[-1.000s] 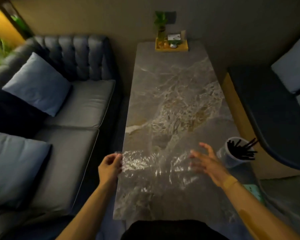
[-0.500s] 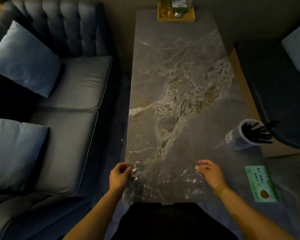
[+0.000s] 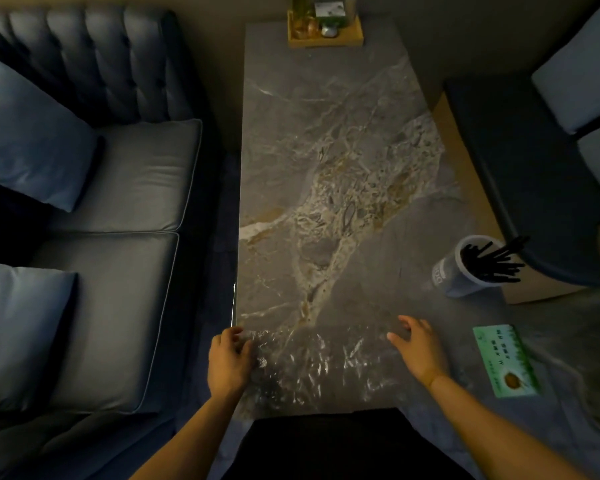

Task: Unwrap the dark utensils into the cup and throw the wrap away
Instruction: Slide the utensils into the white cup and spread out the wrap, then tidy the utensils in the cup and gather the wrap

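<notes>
Head view. The clear wrap is nearly transparent; its edges are hard to trace against the marble table, whose near end it covers. The left hand is closed on the wrap's left edge at the table's corner. The right hand rests on the wrap's right side, fingers spread. The dark utensils stand in the cup at the table's right edge. A green card lies nearby. A tray, cut off above, sits at the far end. A grey sofa with cushions lies left.
</notes>
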A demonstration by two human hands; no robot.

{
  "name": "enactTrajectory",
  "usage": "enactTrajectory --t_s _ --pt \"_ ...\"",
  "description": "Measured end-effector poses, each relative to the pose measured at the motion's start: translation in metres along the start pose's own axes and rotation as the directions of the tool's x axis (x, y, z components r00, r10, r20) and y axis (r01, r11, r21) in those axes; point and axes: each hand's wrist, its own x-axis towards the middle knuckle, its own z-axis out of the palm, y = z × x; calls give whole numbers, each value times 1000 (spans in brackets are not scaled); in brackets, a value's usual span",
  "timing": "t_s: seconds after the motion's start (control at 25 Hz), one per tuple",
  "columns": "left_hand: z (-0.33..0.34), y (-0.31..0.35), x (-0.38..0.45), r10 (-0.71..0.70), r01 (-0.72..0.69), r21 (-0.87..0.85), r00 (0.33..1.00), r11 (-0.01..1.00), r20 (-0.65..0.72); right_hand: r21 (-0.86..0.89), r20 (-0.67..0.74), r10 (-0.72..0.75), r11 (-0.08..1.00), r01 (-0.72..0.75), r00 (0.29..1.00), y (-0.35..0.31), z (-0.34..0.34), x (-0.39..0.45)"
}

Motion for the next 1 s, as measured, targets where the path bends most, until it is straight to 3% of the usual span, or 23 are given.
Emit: enactTrajectory --t_s 0.12,0.24,0.44,0.56,0.64,0.76,1.0 --pt "10 18 -10 125 -119 129 992 984 -34 -105 27 -120 987 122 992 19 -26 -2" --pt "33 54 -21 332 -337 200 941 920 59 -245 21 -234 941 232 972 49 -65 -2" --pt "89 146 -33 612 -660 351 750 665 252 -325 -120 -355 896 301 927 104 -142 19" --pt "119 204 -41 703 -781 327 623 532 344 -319 -147 -338 906 279 929 119 -183 40" --pt "138 238 -47 719 -817 314 576 484 389 -265 -175 -350 917 298 920 120 -202 53" --pt "164 283 -54 689 -812 222 578 541 438 -193 -110 -366 920 341 924 98 -216 77" --pt "208 334 -66 681 -768 23 581 640 445 -93 20 -501 861 500 865 50 -208 113"
